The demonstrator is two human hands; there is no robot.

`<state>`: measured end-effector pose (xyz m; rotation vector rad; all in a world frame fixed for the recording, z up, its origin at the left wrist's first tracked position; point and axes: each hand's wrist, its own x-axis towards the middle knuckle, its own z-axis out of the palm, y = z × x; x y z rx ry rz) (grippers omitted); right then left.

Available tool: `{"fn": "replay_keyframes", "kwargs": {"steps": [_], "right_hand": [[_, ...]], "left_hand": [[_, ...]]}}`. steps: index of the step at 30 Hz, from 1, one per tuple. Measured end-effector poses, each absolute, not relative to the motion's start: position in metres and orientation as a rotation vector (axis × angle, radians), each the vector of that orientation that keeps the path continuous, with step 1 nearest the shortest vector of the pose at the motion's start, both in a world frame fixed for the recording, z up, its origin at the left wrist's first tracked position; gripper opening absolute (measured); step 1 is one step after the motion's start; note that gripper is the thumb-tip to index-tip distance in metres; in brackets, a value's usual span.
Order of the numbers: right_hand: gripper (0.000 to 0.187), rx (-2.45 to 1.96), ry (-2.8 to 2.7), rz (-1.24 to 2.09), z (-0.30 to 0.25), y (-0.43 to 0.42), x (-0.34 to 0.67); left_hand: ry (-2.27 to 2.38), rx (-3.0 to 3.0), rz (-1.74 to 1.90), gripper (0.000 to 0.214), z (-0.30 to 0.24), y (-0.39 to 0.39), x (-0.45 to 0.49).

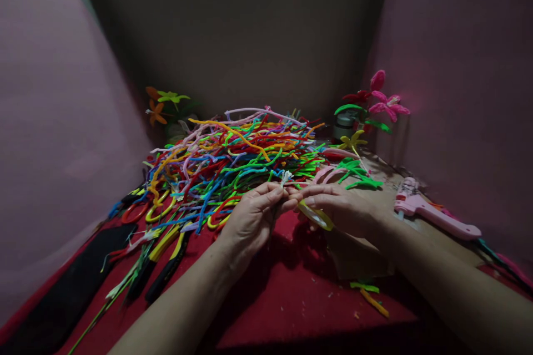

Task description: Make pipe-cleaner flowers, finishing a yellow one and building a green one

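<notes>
My left hand (256,211) is closed in a pinch around a small bunch of white stamens (286,178), whose tips fan out above the thumb. Against its fingertips are the fingers of my right hand (337,202), which is curled over a yellow ring that looks like a roll of tape (316,216). The ring hangs tilted below the right fingers. Whatever lies under the left fingers is hidden. Behind both hands rises a large heap of coloured pipe cleaners (241,150).
A pink glue gun (437,216) lies on cardboard at right. Pliers with yellow and black handles (166,260) and a black flat thing (70,288) are at left. Finished pink flowers (389,102) and orange flowers (157,111) stand behind. Green and orange scraps (375,302) lie in front on red cloth.
</notes>
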<state>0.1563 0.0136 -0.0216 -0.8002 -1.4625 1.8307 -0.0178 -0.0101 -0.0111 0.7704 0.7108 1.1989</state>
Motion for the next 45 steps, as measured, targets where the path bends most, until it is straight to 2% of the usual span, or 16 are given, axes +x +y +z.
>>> {"fn": "replay_keyframes", "kwargs": {"steps": [6, 10, 12, 19, 27, 31, 35, 45], "right_hand": [[0.021, -0.783, -1.486, 1.777, -0.019, 0.010, 0.152], [0.010, -0.919, -1.572, 1.562, -0.017, 0.005, 0.148], [0.014, -0.983, -1.577, 1.499, -0.016, 0.003, 0.147], [0.012, -0.950, -1.411, 1.551, -0.016, -0.001, 0.142], [0.020, -0.951, -1.357, 1.523, -0.015, 0.002, 0.155], [0.018, -0.853, -1.463, 1.437, -0.014, 0.004, 0.157], [0.017, -0.738, -1.534, 1.496, -0.013, 0.002, 0.148], [0.013, -0.688, -1.373, 1.540, -0.019, 0.002, 0.141]], "left_hand": [[0.698, 0.758, 1.193, 0.004, -0.012, -0.013, -0.014], [0.738, 0.747, 1.230, 0.006, -0.007, -0.013, -0.016], [0.741, 0.759, 1.255, 0.007, -0.005, -0.012, -0.018], [0.746, 0.792, 1.241, 0.009, -0.009, -0.011, -0.015], [0.758, 0.842, 1.225, 0.003, -0.009, -0.009, -0.019], [0.800, 0.920, 1.101, 0.007, -0.015, -0.010, -0.019], [0.785, 0.978, 1.085, 0.013, -0.018, -0.012, -0.015], [0.689, 0.808, 0.911, 0.009, -0.013, -0.011, -0.020]]}}
